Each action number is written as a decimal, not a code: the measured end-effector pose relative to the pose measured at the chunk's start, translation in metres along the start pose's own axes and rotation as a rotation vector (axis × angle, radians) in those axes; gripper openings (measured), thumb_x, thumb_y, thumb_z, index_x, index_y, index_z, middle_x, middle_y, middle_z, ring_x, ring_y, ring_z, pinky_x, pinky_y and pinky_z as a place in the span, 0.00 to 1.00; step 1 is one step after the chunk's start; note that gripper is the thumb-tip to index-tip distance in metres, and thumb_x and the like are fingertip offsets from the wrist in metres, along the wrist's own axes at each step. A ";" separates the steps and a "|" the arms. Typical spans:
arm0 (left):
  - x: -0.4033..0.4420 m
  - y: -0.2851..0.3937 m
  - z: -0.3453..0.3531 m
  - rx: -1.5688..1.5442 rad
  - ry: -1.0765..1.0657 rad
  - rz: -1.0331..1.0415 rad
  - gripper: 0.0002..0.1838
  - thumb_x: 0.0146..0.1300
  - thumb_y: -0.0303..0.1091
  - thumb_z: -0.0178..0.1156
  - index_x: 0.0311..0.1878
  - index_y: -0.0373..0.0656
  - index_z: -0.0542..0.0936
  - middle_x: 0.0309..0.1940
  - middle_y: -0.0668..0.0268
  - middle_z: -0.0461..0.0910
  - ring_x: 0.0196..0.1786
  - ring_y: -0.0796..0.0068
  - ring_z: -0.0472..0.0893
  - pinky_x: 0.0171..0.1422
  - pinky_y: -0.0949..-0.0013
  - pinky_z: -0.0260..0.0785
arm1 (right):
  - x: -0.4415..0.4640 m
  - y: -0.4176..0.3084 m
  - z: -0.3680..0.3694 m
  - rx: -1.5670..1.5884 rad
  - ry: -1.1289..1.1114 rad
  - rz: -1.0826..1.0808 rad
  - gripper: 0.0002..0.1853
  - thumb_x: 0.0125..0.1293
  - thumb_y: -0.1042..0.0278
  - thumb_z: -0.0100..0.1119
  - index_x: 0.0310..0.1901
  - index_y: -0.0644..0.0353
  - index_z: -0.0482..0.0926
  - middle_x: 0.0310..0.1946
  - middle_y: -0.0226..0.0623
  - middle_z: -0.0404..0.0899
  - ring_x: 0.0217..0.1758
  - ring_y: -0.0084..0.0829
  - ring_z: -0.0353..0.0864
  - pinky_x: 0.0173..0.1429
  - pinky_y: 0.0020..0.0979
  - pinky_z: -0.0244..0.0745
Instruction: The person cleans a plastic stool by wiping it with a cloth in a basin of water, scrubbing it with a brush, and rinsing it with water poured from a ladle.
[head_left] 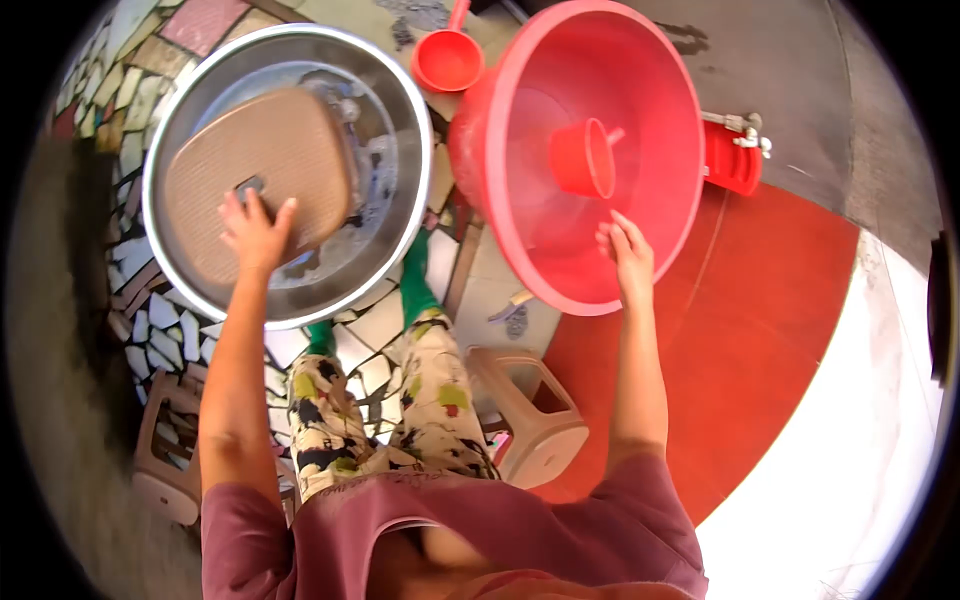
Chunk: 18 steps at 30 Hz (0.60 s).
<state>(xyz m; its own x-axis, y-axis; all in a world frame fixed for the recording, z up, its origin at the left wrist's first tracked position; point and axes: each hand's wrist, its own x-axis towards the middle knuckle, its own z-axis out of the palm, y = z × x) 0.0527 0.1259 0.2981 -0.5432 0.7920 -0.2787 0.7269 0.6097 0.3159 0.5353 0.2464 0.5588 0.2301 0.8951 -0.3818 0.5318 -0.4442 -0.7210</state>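
Observation:
A brown plastic stool [290, 140] with a textured seat and a small dark mark at its middle sits in the round metal basin [420, 150], with wet, sudsy liquid beside it. My left hand [258, 235] lies on the seat, fingers spread, fingertips close to that mark. Its underside is hidden. To the right is a big pinkish-red plastic tub [500, 150] with a red mug [580, 160] inside. Just below the mug, over the tub's near side, is my right hand [628, 250], with its fingers loosely bent and nothing visible in them.
A red dipper [447, 62] lies between basin and tub. Behind the tub's right side are a red plastic item [733, 160] and a tap [750, 130]. Beige stools [545, 440] flank my legs. A small brush-like tool [512, 306] lies on the floor, which is part stone mosaic, part red.

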 end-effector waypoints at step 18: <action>0.037 -0.094 -0.015 0.002 0.051 -0.278 0.52 0.48 0.77 0.53 0.70 0.51 0.60 0.75 0.47 0.31 0.76 0.43 0.26 0.67 0.26 0.19 | 0.266 0.042 0.086 -1.498 -0.145 0.080 0.43 0.52 0.40 0.66 0.69 0.33 0.59 0.74 0.29 0.49 0.75 0.40 0.50 0.65 0.58 0.61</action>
<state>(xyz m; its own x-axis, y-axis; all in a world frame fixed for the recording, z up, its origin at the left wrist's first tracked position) -0.0417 0.0984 0.2715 -0.7422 0.5952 -0.3079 0.5480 0.8035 0.2324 0.5488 0.4630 0.3771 0.2652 0.8202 -0.5068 0.8590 0.0378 0.5106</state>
